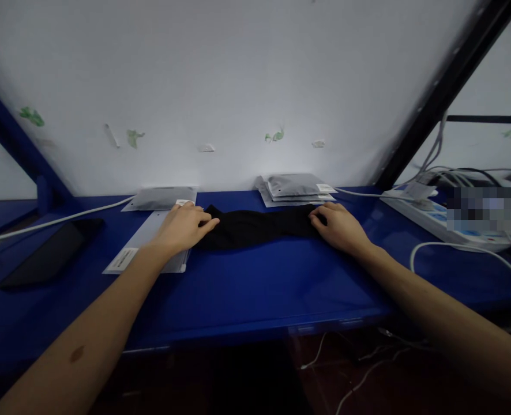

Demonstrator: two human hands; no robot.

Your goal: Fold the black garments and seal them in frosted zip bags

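A strip of black cloth (258, 226), perhaps a folded garment, lies stretched sideways on the blue table. Its left end is under my left hand (185, 225), whose thumb and fingers close on the fabric. At the opposite end my right hand (338, 225) pinches the cloth's edge between thumb and fingers. Partly beneath my left hand and forearm is a flat, pale zip bag (149, 233) with a barcode label. Behind that hand rests a filled grey bag (162, 197). Several similar packed bags (296, 185) are stacked beyond the cloth, near my right hand.
A dark flat object (50, 253) lies on the blue table (247, 294) at left, with a white cable (60, 222) behind it. A power strip (437, 222) with tangled cables occupies the right side. The white wall (238, 86) bounds the back; cables hang below the front edge.
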